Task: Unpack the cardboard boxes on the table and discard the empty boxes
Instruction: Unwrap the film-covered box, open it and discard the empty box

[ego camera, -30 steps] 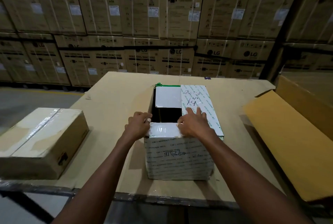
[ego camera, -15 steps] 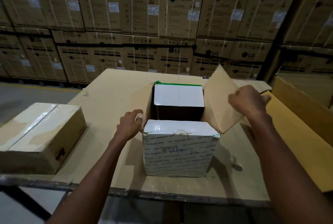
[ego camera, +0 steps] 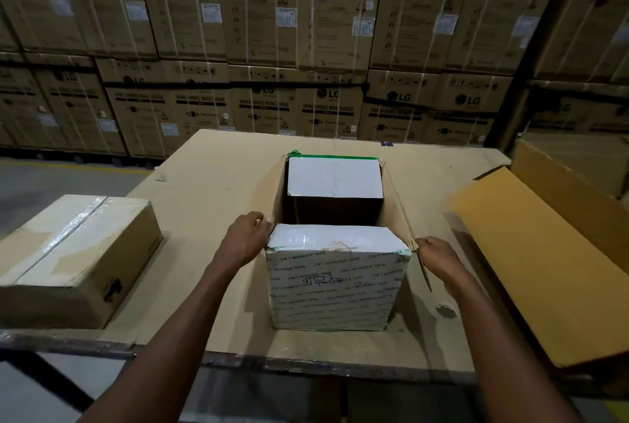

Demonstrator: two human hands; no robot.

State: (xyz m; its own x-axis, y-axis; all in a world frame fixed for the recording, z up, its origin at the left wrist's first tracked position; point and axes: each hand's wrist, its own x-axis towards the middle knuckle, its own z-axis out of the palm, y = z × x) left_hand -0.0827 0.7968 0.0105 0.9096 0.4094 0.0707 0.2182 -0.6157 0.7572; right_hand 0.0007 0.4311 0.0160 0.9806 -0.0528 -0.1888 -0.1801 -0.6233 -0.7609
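Hands flank our opened box [ego camera: 335, 286] on the worktop [ego camera: 211, 184]: left hand [ego camera: 246, 239] grips its left flap, right hand [ego camera: 439, 257] pinches its right flap.

Taped white box [ego camera: 335, 286] sits centre frame, flaps open; sealed brown box [ego camera: 73, 259] rests lower left.

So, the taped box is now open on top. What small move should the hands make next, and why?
Probably fold down the two white end flaps: the right hand pinches the side flap open, but the near white flap and far flap cover most of the box opening.
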